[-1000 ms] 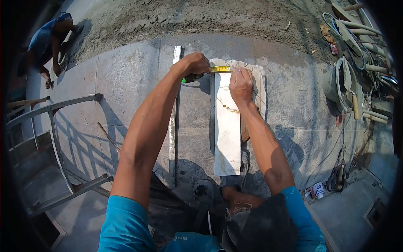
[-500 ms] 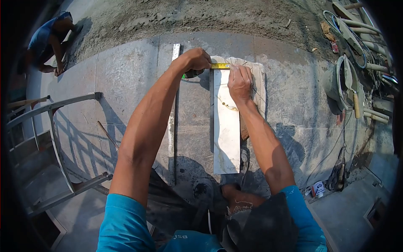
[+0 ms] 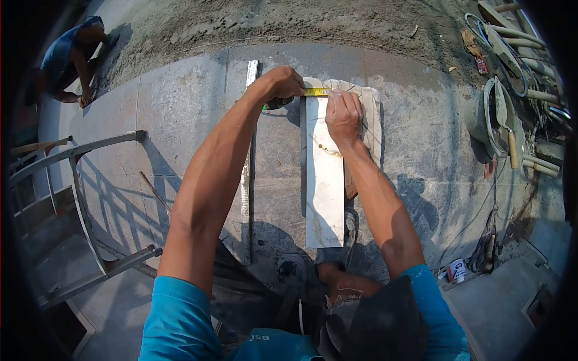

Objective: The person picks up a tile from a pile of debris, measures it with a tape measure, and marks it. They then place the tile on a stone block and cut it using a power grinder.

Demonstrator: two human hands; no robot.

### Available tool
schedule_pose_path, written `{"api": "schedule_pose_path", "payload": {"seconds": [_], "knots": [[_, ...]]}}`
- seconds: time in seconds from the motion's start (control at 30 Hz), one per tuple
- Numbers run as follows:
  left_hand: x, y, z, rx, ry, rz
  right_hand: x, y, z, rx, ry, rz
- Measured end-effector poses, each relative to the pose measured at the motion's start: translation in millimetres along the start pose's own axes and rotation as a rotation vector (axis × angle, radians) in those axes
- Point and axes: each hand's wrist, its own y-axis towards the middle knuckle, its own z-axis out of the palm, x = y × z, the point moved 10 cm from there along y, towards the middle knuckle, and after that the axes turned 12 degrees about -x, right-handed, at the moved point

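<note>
My left hand (image 3: 282, 83) is closed around a tape measure, its dark, green-marked case (image 3: 278, 103) showing below the fingers. A short length of yellow blade (image 3: 315, 92) runs from it across the top of a long white marble-patterned tile strip (image 3: 322, 186). At the blade's other end, the fingertips of my right hand (image 3: 344, 117) are pinched together, apparently on the tape. The strip rests over a larger, rough-edged pale slab (image 3: 372, 111), partly covered by my right hand and forearm. To the left lies a long metal straightedge (image 3: 246, 186), partly behind my left arm.
Several handled tools and a bucket (image 3: 478, 111) with a trowel (image 3: 510, 135) stand at right. A metal frame (image 3: 81, 198) casts shadows at left. Another person (image 3: 69, 57) crouches at the upper left. Rough wet-looking mortar (image 3: 271, 24) borders the far side of the paved floor (image 3: 180, 102).
</note>
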Motion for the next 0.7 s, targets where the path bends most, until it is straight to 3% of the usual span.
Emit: {"api": "schedule_pose_path", "payload": {"seconds": [0.3,0.57,0.7], "knots": [[4.9,5.6,-0.6,-0.042,-0.107,-0.019,-6.2,-3.0,4.0,0.019,0.029,0.032],[-9.4,-0.1,-4.0,-0.028,-0.059,0.126,-2.8,-0.8,0.9,0.006,0.031,0.000],[-3.9,-1.5,-4.6,-0.031,-0.113,0.051,-3.0,-1.0,1.6,0.002,0.023,-0.001]]}}
